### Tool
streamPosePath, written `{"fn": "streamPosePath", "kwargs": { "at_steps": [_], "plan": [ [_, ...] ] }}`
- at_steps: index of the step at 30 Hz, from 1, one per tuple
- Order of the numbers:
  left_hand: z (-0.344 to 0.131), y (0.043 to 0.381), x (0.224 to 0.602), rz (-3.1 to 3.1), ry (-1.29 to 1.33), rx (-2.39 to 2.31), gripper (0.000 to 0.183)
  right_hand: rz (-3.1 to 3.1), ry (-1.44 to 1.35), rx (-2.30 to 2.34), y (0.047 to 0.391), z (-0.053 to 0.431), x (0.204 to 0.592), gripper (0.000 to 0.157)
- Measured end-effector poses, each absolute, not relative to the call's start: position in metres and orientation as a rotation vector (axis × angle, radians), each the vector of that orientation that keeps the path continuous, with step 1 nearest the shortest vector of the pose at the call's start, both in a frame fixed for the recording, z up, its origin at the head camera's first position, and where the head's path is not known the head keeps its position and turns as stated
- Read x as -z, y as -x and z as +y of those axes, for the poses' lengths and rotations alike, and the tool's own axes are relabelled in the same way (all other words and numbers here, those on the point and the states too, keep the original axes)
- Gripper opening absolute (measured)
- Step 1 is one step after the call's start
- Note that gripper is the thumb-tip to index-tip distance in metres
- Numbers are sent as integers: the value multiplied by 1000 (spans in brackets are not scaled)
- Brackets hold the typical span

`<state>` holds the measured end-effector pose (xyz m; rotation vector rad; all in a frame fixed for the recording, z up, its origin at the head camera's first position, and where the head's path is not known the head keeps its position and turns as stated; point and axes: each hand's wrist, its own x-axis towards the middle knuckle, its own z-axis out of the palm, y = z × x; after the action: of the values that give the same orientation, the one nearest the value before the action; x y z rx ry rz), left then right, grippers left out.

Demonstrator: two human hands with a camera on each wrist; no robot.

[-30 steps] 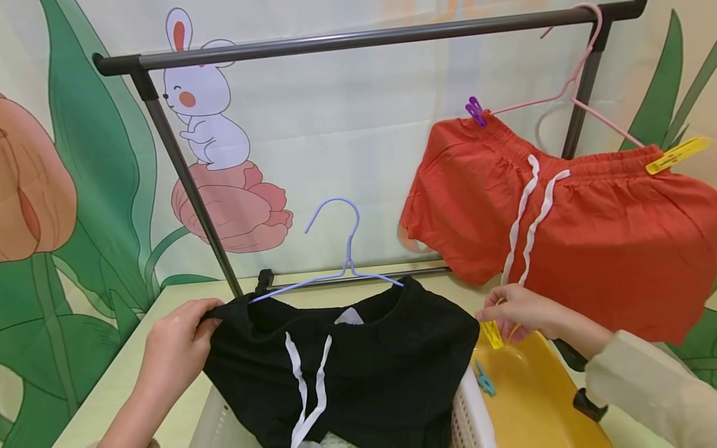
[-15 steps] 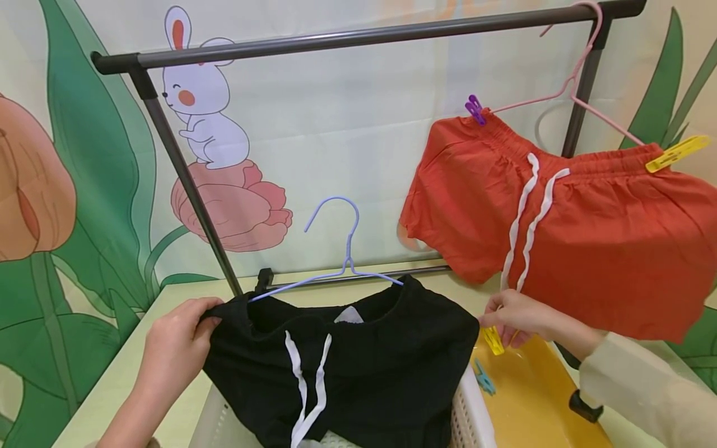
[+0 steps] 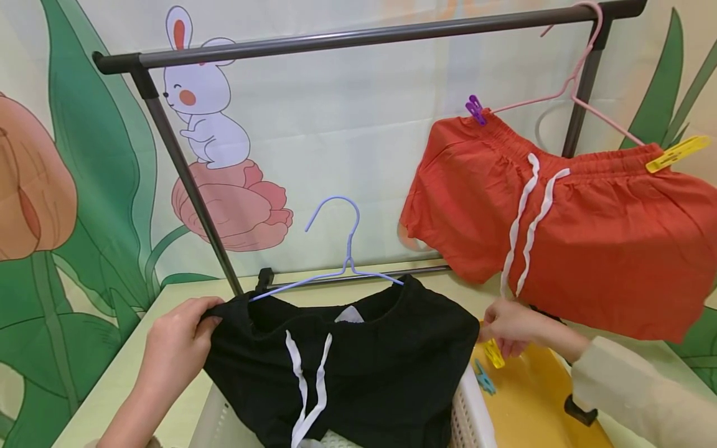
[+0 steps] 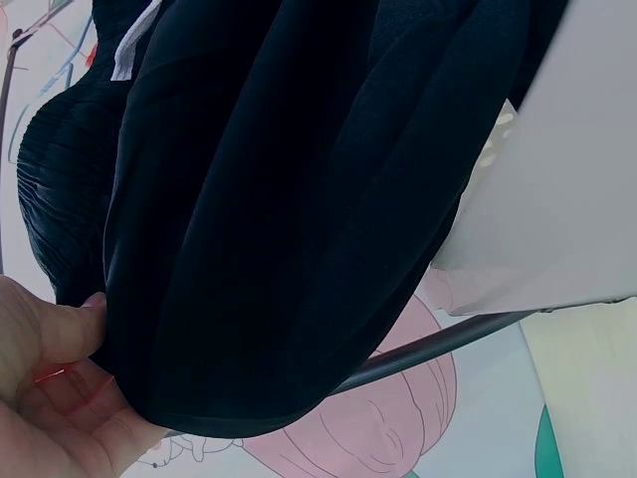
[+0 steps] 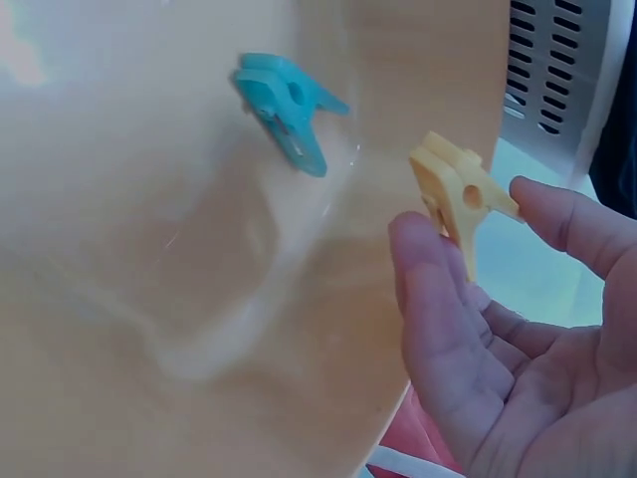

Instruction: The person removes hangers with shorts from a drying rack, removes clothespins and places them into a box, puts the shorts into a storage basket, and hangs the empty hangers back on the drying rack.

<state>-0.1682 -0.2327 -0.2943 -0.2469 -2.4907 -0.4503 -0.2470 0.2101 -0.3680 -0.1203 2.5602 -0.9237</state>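
My left hand (image 3: 178,339) pinches the left end of the waistband of black shorts (image 3: 358,367); the left wrist view shows thumb and fingers on the dark cloth (image 4: 249,219). A lilac hanger (image 3: 348,249) sits inside the waistband, its hook standing up free. My right hand (image 3: 518,326) holds a yellow clothespin (image 3: 494,353) over the yellow basin (image 3: 538,398), just right of the shorts. In the right wrist view, thumb and fingertips pinch this clothespin (image 5: 458,189) by its handles. A teal clothespin (image 5: 284,105) lies in the basin.
A dark metal rack (image 3: 336,42) stands behind. Red shorts (image 3: 605,236) hang on its right from a pink hanger (image 3: 577,81), held by a purple clothespin (image 3: 475,110) and a yellow one. A white perforated basket (image 3: 473,410) stands under the black shorts.
My right hand has moved slightly down over the basin with the yellow clothespin, which has turned a little. The left hand and the black shorts stay in place.
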Motion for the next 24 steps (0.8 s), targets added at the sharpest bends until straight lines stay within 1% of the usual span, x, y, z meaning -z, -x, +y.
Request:
{"fn": "streamPosePath", "kwargs": {
  "at_steps": [10,24],
  "plan": [
    [-234,169,296,-2494,241,451,16,2611,112,742,248,205,374,28],
    [-234,169,297,-2486,248,449,16,2570,82,662,249,206,384,33]
  ]
}}
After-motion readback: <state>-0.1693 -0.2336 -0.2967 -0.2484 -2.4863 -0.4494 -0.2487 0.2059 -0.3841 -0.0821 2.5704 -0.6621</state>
